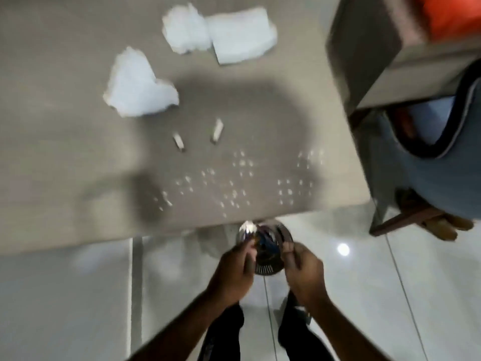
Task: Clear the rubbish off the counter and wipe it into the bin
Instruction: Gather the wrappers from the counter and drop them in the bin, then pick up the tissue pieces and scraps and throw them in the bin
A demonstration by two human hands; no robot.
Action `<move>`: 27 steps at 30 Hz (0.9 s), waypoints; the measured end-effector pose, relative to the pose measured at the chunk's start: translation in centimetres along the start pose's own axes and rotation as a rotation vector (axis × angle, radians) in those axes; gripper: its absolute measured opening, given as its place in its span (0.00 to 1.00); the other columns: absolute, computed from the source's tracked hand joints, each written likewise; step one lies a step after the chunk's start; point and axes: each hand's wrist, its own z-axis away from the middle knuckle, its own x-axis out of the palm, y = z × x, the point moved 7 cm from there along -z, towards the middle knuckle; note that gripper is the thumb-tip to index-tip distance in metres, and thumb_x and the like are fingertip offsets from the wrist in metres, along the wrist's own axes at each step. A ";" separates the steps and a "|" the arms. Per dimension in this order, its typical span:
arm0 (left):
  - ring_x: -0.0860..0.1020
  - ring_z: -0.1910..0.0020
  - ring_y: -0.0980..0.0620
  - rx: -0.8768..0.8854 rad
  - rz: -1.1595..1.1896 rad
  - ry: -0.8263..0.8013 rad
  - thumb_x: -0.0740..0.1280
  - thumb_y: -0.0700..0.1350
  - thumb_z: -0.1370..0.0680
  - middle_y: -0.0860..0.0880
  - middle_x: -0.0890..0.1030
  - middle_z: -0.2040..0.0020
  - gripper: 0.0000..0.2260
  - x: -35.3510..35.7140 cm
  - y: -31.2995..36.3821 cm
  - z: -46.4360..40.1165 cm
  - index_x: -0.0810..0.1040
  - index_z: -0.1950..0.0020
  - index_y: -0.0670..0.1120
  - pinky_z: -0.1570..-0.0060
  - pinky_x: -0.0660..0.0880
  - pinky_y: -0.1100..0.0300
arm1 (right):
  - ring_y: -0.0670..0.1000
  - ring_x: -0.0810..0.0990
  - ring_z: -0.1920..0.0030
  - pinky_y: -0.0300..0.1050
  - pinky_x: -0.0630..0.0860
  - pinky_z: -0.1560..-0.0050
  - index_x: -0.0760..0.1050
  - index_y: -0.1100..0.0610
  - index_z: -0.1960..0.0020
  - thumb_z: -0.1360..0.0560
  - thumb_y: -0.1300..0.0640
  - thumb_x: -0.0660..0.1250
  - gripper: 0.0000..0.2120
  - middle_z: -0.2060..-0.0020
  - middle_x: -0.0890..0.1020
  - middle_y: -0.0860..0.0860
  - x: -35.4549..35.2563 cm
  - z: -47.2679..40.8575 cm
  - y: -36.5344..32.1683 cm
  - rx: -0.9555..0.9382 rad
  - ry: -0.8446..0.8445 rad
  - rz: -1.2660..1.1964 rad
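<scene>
A small shiny metal bin (265, 246) stands on the floor just below the counter's front edge. My left hand (234, 272) grips its left rim and my right hand (302, 269) grips its right rim. On the beige counter (65, 152) lie a crumpled white tissue (140, 87), a second crumpled tissue (186, 28) and a folded white napkin (240, 35). Two small pale scraps (179, 142) (216, 131) lie in the middle. Many white crumbs (239, 183) are scattered near the front edge. The frame is blurred.
A chair (416, 178) with a blue-grey cushion and wooden legs stands right of the counter. Glossy white floor tiles (390, 295) lie below. My dark trouser legs (294, 332) show at the bottom. Something orange (453, 14) fills the top right corner.
</scene>
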 end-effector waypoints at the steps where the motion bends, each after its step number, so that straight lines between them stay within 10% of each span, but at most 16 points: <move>1: 0.81 0.46 0.55 0.065 0.020 -0.018 0.61 0.44 0.20 0.51 0.84 0.44 0.18 -1.9 2.3 2.0 0.73 0.30 0.51 0.41 0.75 0.65 | 0.46 0.83 0.61 0.36 0.79 0.61 0.81 0.48 0.54 0.20 0.52 0.65 0.07 0.64 0.85 0.47 -1.6 2.2 -2.6 -0.058 0.041 0.035; 4: 0.77 0.45 0.70 0.124 0.015 -0.017 0.60 0.57 0.22 0.66 0.80 0.42 0.18 -8.8 7.5 7.0 0.68 0.32 0.68 0.43 0.73 0.71 | 0.40 0.81 0.70 0.37 0.79 0.69 0.81 0.41 0.57 0.25 0.53 0.71 0.06 0.68 0.84 0.44 -6.0 8.2 -11.8 -0.217 0.153 0.015; 7: 0.76 0.49 0.74 0.238 0.044 0.088 0.63 0.55 0.23 0.69 0.79 0.47 0.17 -16.8 12.0 8.6 0.74 0.34 0.62 0.47 0.71 0.77 | 0.42 0.85 0.59 0.39 0.80 0.60 0.84 0.46 0.53 0.25 0.52 0.70 0.04 0.57 0.87 0.42 -10.1 10.3 -22.5 -0.515 0.333 -0.043; 12: 0.82 0.52 0.51 0.405 -0.213 0.454 0.65 0.40 0.24 0.48 0.85 0.50 0.12 -27.7 15.4 4.4 0.81 0.42 0.44 0.50 0.76 0.61 | 0.54 0.82 0.46 0.50 0.79 0.46 0.80 0.56 0.40 0.22 0.54 0.66 0.13 0.44 0.83 0.54 -11.9 0.6 -38.0 -0.611 0.432 0.230; 16: 0.79 0.48 0.41 0.172 -0.533 0.534 0.64 0.45 0.24 0.43 0.79 0.44 0.16 -31.7 15.1 -2.6 0.76 0.37 0.45 0.50 0.77 0.50 | 0.61 0.64 0.27 0.57 0.72 0.35 0.68 0.48 0.28 0.20 0.49 0.60 0.21 0.22 0.57 0.59 -7.3 -9.8 -42.3 -0.338 0.114 0.766; 19: 0.72 0.38 0.41 -0.078 -0.670 0.352 0.58 0.50 0.20 0.44 0.70 0.32 0.19 -32.4 12.9 -7.0 0.67 0.29 0.51 0.41 0.71 0.49 | 0.60 0.72 0.34 0.55 0.74 0.38 0.75 0.54 0.35 0.21 0.49 0.58 0.18 0.32 0.72 0.58 -5.0 -11.7 -41.3 -0.262 0.024 0.983; 27: 0.82 0.54 0.39 0.335 -0.497 0.464 0.67 0.44 0.28 0.44 0.82 0.50 0.08 -35.3 23.0 -12.6 0.77 0.49 0.48 0.55 0.79 0.52 | 0.57 0.82 0.49 0.48 0.79 0.52 0.79 0.58 0.41 0.21 0.58 0.62 0.12 0.48 0.81 0.56 -5.1 -10.3 -38.9 -0.289 0.156 1.035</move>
